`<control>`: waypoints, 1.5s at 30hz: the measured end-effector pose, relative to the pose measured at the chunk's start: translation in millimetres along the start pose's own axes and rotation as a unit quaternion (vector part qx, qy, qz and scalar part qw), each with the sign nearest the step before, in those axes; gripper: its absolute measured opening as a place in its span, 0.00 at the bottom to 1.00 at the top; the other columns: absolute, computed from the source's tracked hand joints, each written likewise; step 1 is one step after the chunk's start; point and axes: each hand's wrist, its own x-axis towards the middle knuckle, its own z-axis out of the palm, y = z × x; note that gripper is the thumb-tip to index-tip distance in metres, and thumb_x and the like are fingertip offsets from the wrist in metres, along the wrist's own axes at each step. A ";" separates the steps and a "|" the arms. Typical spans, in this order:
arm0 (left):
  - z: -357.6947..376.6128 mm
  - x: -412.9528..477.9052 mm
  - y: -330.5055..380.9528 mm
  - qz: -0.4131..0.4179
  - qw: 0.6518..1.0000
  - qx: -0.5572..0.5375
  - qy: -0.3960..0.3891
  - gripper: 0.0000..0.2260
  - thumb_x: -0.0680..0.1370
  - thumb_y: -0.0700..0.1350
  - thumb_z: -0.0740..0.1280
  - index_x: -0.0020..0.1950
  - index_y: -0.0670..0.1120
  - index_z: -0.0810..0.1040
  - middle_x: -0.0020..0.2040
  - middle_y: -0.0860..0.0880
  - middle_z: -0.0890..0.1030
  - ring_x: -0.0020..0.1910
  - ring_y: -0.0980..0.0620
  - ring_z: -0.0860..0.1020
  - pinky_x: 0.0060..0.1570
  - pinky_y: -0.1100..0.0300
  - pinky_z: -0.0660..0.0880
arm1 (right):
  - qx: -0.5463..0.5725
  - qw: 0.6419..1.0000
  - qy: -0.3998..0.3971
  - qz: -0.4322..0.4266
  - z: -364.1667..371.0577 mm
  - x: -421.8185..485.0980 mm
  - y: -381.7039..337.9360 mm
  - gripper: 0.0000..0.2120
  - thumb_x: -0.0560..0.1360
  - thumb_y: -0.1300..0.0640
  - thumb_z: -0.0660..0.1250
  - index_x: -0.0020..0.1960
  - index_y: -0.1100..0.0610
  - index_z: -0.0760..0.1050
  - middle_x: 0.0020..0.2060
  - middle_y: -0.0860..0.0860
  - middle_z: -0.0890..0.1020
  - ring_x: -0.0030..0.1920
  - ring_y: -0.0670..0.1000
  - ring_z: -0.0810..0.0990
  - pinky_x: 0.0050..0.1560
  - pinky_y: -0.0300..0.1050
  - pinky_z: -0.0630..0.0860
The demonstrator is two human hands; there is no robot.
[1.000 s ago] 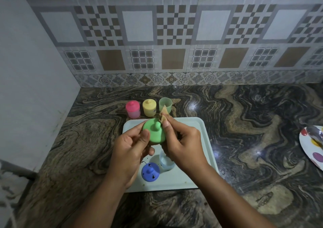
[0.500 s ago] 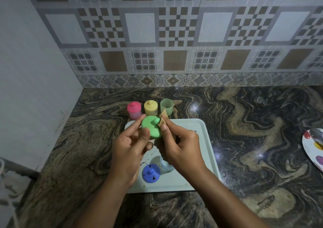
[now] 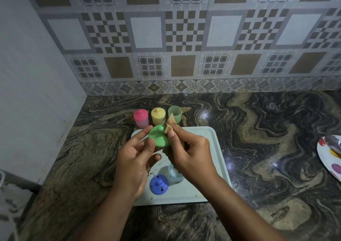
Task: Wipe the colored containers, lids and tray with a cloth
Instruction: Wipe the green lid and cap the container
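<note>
Since a second ago the green lid (image 3: pixel 159 137) has tipped: its knob, then plain on the upper face, now sits under the beige cloth (image 3: pixel 169 125), and both hands have drifted a little up and away over the tray (image 3: pixel 212 148). The left hand (image 3: pixel 135 158) pinches the lid by its rim, thumb on the near edge and fingers on the far left edge, so the disc faces up and slightly toward the camera. The right hand (image 3: pixel 188 154) is clenched on the cloth, pressing a folded corner against the lid's upper right edge. The lid lies left of the cloth hand, so the coming wipe likely runs leftward across its face. Its open green container (image 3: pixel 175 114) stands behind the tray beside the capped yellow container (image 3: pixel 158 115) and pink container (image 3: pixel 141 118). A spattered blue lid (image 3: pixel 159 184) lies on the tray.
</note>
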 end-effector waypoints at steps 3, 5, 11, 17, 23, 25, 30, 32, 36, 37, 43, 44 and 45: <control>5.1 -4.0 -3.4 -0.003 1.000 0.006 -0.011 0.20 0.77 0.43 0.64 0.69 0.49 0.74 0.57 0.48 0.85 0.57 0.52 0.83 0.47 0.60 0.81 | -0.002 1.000 -0.009 -0.006 0.1 -2.2 -2.3 0.15 0.81 0.53 0.67 0.66 0.52 0.81 0.40 0.35 0.79 0.39 0.32 0.76 0.47 0.31 0.72; 6.9 -6.4 -3.3 0.005 0.999 0.019 -0.028 0.24 0.76 0.41 0.65 0.72 0.51 0.70 0.61 0.47 0.83 0.61 0.50 0.81 0.55 0.56 0.80 | -0.016 0.999 -0.010 -0.026 0.0 -6.5 -5.5 0.15 0.80 0.53 0.67 0.66 0.53 0.81 0.53 0.44 0.86 0.55 0.39 0.84 0.57 0.39 0.79; -1.1 -3.4 2.5 0.009 0.999 0.031 -0.014 0.22 0.73 0.42 0.67 0.67 0.45 0.73 0.50 0.44 0.86 0.49 0.49 0.85 0.43 0.60 0.81 | -0.026 1.000 -0.006 -0.010 -3.6 -2.4 -1.1 0.14 0.80 0.51 0.66 0.64 0.50 0.82 0.34 0.33 0.78 0.36 0.31 0.74 0.47 0.29 0.70; 8.0 -6.6 0.8 0.018 0.999 0.032 -0.037 0.24 0.76 0.41 0.65 0.72 0.47 0.69 0.59 0.44 0.84 0.59 0.48 0.82 0.54 0.52 0.81 | 0.024 0.999 -0.007 0.026 0.9 2.6 2.0 0.13 0.81 0.49 0.66 0.64 0.45 0.81 0.25 0.49 0.77 0.28 0.45 0.74 0.30 0.49 0.74; 0.3 -2.5 2.4 0.002 1.000 0.016 -0.018 0.20 0.74 0.41 0.66 0.67 0.47 0.74 0.55 0.45 0.85 0.55 0.49 0.84 0.47 0.57 0.80 | 0.008 1.000 -0.013 -0.024 1.3 -4.8 1.5 0.17 0.79 0.49 0.66 0.66 0.49 0.80 0.43 0.37 0.81 0.44 0.34 0.74 0.52 0.41 0.75; -3.7 -1.3 3.6 -0.008 0.999 0.017 -0.028 0.20 0.75 0.41 0.65 0.68 0.46 0.75 0.55 0.44 0.85 0.53 0.51 0.83 0.43 0.60 0.79 | 0.007 1.000 0.000 -0.019 0.0 -1.0 0.2 0.16 0.79 0.49 0.66 0.65 0.49 0.81 0.40 0.34 0.80 0.43 0.34 0.75 0.52 0.41 0.76; 1.5 0.3 -5.3 -0.014 1.000 0.014 0.021 0.13 0.80 0.43 0.63 0.63 0.47 0.79 0.54 0.46 0.86 0.53 0.51 0.84 0.41 0.61 0.79 | -0.009 1.000 -0.005 0.001 0.5 5.9 1.9 0.14 0.81 0.53 0.68 0.66 0.51 0.81 0.33 0.33 0.79 0.39 0.33 0.75 0.50 0.40 0.75; 4.7 -1.1 -5.3 0.001 0.999 0.009 0.034 0.13 0.81 0.44 0.62 0.63 0.45 0.79 0.56 0.45 0.85 0.55 0.49 0.84 0.46 0.55 0.81 | -0.002 1.000 -0.011 0.001 2.6 3.3 2.3 0.15 0.80 0.51 0.67 0.66 0.50 0.81 0.37 0.34 0.79 0.41 0.33 0.74 0.50 0.40 0.74; 7.3 -5.8 0.5 0.031 0.999 0.026 -0.003 0.14 0.78 0.43 0.63 0.61 0.47 0.81 0.58 0.45 0.85 0.57 0.49 0.83 0.52 0.53 0.81 | 0.011 1.000 -0.016 0.002 1.8 -0.2 4.5 0.17 0.80 0.48 0.66 0.66 0.48 0.81 0.38 0.32 0.76 0.40 0.33 0.73 0.49 0.36 0.72; 5.8 -5.0 1.2 0.031 0.999 0.028 -0.003 0.13 0.77 0.43 0.64 0.58 0.49 0.83 0.56 0.45 0.85 0.54 0.51 0.84 0.47 0.57 0.81 | 0.011 1.000 -0.011 -0.001 0.6 0.7 5.3 0.16 0.80 0.49 0.66 0.66 0.48 0.81 0.39 0.33 0.76 0.40 0.33 0.74 0.48 0.35 0.72; 3.5 0.6 1.8 0.009 1.000 0.004 -0.001 0.18 0.76 0.45 0.64 0.66 0.45 0.77 0.55 0.45 0.86 0.50 0.52 0.85 0.40 0.61 0.80 | 0.011 1.000 0.010 0.018 1.9 8.5 2.8 0.16 0.79 0.47 0.65 0.64 0.49 0.83 0.24 0.47 0.76 0.27 0.45 0.74 0.29 0.45 0.74; 4.4 -0.2 0.9 0.014 1.000 0.008 -0.009 0.20 0.77 0.46 0.64 0.68 0.45 0.75 0.57 0.46 0.85 0.54 0.51 0.84 0.44 0.58 0.81 | 0.013 1.000 0.012 0.025 2.2 9.6 4.0 0.16 0.79 0.46 0.65 0.63 0.48 0.83 0.24 0.50 0.76 0.26 0.46 0.74 0.29 0.44 0.73; 6.3 -1.7 0.3 0.020 0.999 0.019 -0.021 0.22 0.77 0.45 0.63 0.71 0.45 0.72 0.59 0.46 0.84 0.57 0.49 0.83 0.49 0.55 0.81 | 0.018 0.999 0.012 0.031 2.3 10.5 5.5 0.16 0.79 0.46 0.65 0.64 0.48 0.82 0.24 0.48 0.77 0.27 0.44 0.74 0.31 0.43 0.73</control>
